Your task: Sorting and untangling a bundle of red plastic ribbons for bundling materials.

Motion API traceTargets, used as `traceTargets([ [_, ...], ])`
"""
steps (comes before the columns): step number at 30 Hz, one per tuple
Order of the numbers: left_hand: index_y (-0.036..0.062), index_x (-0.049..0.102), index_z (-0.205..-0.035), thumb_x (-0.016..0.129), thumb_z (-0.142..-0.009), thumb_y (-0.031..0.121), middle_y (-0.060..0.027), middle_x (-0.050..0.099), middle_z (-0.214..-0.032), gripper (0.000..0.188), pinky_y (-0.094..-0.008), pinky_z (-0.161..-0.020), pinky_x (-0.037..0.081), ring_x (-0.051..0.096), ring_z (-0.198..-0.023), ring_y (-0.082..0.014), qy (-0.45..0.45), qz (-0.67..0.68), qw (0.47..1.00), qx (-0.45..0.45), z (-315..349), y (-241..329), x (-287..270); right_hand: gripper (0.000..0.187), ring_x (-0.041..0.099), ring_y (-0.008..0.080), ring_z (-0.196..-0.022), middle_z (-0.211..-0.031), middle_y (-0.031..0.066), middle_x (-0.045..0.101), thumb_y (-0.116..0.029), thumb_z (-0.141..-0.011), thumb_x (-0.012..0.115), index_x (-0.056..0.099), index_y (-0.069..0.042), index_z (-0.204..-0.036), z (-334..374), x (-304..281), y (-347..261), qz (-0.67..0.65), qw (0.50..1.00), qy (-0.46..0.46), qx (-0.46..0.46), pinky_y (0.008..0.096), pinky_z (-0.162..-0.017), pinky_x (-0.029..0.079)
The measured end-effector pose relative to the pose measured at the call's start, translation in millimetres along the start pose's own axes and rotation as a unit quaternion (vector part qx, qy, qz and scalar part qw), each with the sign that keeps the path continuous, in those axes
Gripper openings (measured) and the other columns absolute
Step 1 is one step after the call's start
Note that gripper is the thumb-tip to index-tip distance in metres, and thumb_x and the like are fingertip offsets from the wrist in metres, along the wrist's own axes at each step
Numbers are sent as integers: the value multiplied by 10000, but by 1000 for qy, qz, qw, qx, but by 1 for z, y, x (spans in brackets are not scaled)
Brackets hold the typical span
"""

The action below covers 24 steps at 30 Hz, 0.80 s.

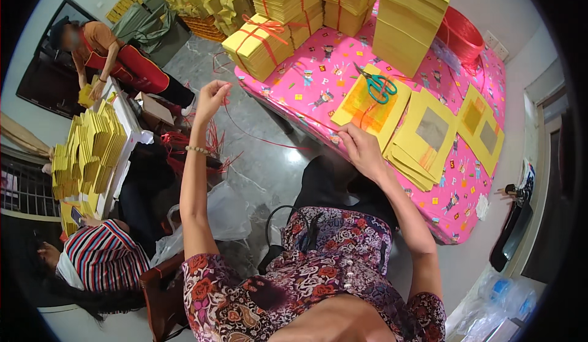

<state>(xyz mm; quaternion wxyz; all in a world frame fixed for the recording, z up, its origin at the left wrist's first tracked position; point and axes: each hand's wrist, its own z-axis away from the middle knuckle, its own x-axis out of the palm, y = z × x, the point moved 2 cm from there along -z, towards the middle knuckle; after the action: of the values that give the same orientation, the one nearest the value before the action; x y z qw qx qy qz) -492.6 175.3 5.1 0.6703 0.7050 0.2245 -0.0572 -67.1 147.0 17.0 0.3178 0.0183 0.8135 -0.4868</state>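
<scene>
My left hand (211, 102) is raised over the floor at the left of the table, its fingers pinched on a thin red string (260, 138). From there the string hangs in a loose curve toward the table's near side. At the table edge, my right hand (362, 151) is closed in a pinch on a red strand, close to a yellow paper stack (343, 112) with an orange square on top. Green-handled scissors (381, 89) lie on that stack. Just right of the hand is another pile of yellow paper sheets (407, 152) with grey squares.
Tied yellow paper bundles (257, 45), a tall paper stack (404, 29) and a red string roll (462, 35) stand on the pink patterned table (453, 219). At left, one person (101, 48) handles yellow paper by a white table (125, 152); another (101, 253) sits holding a phone.
</scene>
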Motion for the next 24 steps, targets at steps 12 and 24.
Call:
traceTargets([
  [12,67,710,-871,650,-855,235,7,649,-653,179,-235,-465,490,589,-513,-73,231,-128,938,-223,-67,-98,1,117,606,338,-736,-805,124,556,-155,-865,607,633,-47,-902,-24,80,31,125,990,62,-6,427,-638,486],
  [24,107,648,-1102,603,-777,174,-107,684,-923,335,-367,-789,494,649,-899,-255,258,-389,882,-61,-37,-51,48,107,618,290,-722,-812,98,584,-144,-851,630,656,-47,-891,-21,73,30,135,984,119,-4,396,-615,487],
])
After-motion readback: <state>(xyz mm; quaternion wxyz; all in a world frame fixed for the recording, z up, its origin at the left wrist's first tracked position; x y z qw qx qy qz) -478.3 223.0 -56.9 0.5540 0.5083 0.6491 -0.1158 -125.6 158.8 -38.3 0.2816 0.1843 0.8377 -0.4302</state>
